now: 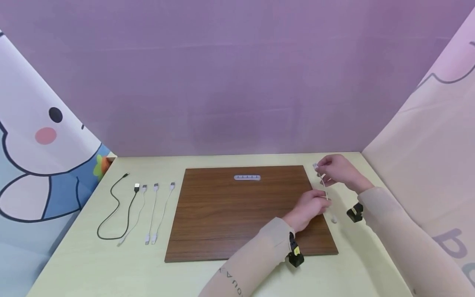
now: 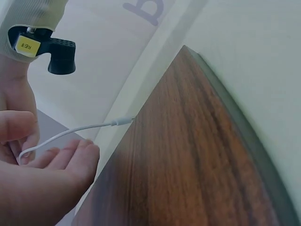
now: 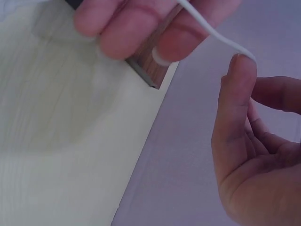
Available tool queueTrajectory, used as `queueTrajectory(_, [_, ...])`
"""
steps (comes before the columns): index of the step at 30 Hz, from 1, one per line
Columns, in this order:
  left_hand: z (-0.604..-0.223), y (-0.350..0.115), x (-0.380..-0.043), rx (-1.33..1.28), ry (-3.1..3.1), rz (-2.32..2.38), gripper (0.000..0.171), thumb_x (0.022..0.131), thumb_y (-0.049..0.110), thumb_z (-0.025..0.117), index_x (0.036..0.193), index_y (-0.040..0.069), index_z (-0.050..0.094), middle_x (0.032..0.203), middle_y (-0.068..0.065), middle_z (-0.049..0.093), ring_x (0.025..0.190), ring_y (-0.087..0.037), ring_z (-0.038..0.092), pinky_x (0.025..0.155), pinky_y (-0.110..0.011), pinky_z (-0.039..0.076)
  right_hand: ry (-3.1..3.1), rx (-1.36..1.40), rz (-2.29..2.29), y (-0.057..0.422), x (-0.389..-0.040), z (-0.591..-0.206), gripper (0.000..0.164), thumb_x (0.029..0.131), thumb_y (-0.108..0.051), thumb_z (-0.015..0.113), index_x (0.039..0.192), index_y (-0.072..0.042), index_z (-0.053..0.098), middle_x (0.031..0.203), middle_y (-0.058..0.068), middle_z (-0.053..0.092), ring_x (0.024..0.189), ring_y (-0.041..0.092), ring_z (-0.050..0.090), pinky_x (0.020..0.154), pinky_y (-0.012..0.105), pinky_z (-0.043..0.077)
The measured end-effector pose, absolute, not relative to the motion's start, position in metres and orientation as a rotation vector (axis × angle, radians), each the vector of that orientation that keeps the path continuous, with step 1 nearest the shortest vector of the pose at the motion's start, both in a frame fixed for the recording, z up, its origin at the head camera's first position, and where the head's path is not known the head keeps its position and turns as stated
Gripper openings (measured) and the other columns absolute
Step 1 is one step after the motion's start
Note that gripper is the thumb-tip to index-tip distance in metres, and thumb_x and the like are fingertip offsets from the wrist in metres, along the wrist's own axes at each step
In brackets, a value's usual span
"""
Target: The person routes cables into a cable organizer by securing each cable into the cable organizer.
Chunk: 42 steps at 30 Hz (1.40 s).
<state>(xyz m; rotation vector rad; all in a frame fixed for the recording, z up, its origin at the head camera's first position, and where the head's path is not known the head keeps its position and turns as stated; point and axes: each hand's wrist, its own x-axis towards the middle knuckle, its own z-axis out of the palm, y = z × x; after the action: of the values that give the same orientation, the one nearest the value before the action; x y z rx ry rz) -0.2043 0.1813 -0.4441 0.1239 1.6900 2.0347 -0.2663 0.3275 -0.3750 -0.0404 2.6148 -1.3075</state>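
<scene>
I'm looking at a pale table [image 1: 92, 268] carrying a brown board [image 1: 230, 218]. Left of it lie a black cable [image 1: 111, 239], curved, and three white cables [image 1: 152, 213]. Right of it, a white plug [image 1: 334, 219] may be touching down; I can't tell.

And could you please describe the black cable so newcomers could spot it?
Find the brown board on the table. Four cables lie to its left. The black cable is the farthest left, bent into a rough U; its three neighbours are white.

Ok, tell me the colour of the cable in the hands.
The cable is white, clearest in the left wrist view.
</scene>
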Motion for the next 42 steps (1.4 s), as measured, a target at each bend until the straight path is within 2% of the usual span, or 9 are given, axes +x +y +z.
queueTrajectory(6, [-0.445, 0.177, -0.205, 0.159, 1.595, 2.059, 0.023, 0.092, 0.001, 0.067, 0.113, -0.007, 0.067, 0.088, -0.006, 0.071, 0.083, -0.015, 0.066, 0.096, -0.046, 0.053, 2.59, -0.06, -1.347, 0.328, -0.267, -0.376, 0.03, 0.1, -0.011, 0.058, 0.117, 0.014, 0.055, 0.105, 0.025, 0.067, 0.072, 0.02, 0.068, 0.068, 0.036, 0.061])
queueTrajectory(13, [-0.445, 0.174, -0.204, 0.163, 1.639, 2.032, 0.017, 0.095, 0.001, 0.064, 0.11, -0.005, 0.068, 0.08, -0.008, 0.071, 0.075, -0.017, 0.068, 0.08, -0.039, 0.06, 2.536, -0.051, -1.429, 0.33, -0.268, -0.376, 0.032, 0.102, -0.011, 0.056, 0.121, 0.014, 0.051, 0.109, 0.028, 0.064, 0.077, 0.02, 0.069, 0.072, 0.036, 0.061])
queueTrajectory(20, [-0.441, 0.167, -0.2, 0.175, 1.8, 1.947, 0.015, 0.099, 0.008, 0.063, 0.104, -0.005, 0.071, 0.076, -0.007, 0.068, 0.07, -0.017, 0.067, 0.07, -0.033, 0.06, 2.45, -0.046, -1.548, 0.329, -0.268, -0.376, 0.039, 0.1, -0.01, 0.059, 0.129, 0.011, 0.043, 0.098, 0.015, 0.067, 0.079, 0.026, 0.071, 0.072, 0.037, 0.061])
queueTrajectory(23, [-0.44, 0.162, -0.199, 0.181, 1.847, 1.924, 0.015, 0.1, 0.007, 0.063, 0.104, -0.005, 0.07, 0.077, -0.009, 0.069, 0.069, -0.017, 0.066, 0.069, -0.032, 0.06, 2.425, -0.061, -1.592, 0.328, -0.268, -0.377, 0.041, 0.099, -0.007, 0.059, 0.133, 0.009, 0.042, 0.095, 0.013, 0.067, 0.08, 0.028, 0.071, 0.072, 0.038, 0.061])
queueTrajectory(28, [-0.44, 0.153, -0.199, 0.183, 1.875, 1.904, 0.014, 0.1, 0.007, 0.062, 0.103, -0.005, 0.07, 0.078, -0.013, 0.068, 0.066, -0.017, 0.063, 0.064, -0.033, 0.059, 2.434, -0.088, -1.595, 0.325, -0.268, -0.381, 0.039, 0.099, -0.004, 0.058, 0.134, 0.009, 0.046, 0.099, 0.02, 0.066, 0.084, 0.029, 0.07, 0.073, 0.04, 0.061])
queueTrajectory(33, [-0.439, 0.144, -0.199, 0.172, 1.942, 1.854, 0.01, 0.097, 0.002, 0.064, 0.099, -0.005, 0.071, 0.077, -0.009, 0.066, 0.064, -0.018, 0.061, 0.061, -0.032, 0.058, 2.434, -0.113, -1.582, 0.319, -0.27, -0.384, 0.04, 0.099, -0.003, 0.056, 0.134, 0.012, 0.045, 0.106, 0.029, 0.063, 0.088, 0.03, 0.068, 0.075, 0.041, 0.061])
queueTrajectory(40, [-0.438, 0.13, -0.201, 0.235, 2.01, 1.783, 0.011, 0.095, -0.003, 0.063, 0.1, -0.009, 0.071, 0.075, -0.007, 0.065, 0.066, -0.016, 0.062, 0.063, -0.029, 0.057, 2.406, -0.123, -1.631, 0.312, -0.276, -0.388, 0.034, 0.099, -0.001, 0.056, 0.129, 0.013, 0.047, 0.092, 0.014, 0.069, 0.086, 0.028, 0.069, 0.076, 0.042, 0.061])
queueTrajectory(42, [-0.437, 0.127, -0.202, 0.252, 2.04, 1.757, 0.011, 0.095, -0.003, 0.063, 0.1, -0.008, 0.071, 0.075, -0.006, 0.065, 0.066, -0.016, 0.063, 0.063, -0.028, 0.057, 2.402, -0.12, -1.644, 0.309, -0.277, -0.388, 0.032, 0.099, -0.001, 0.058, 0.127, 0.012, 0.048, 0.093, 0.017, 0.069, 0.083, 0.025, 0.069, 0.076, 0.043, 0.061])
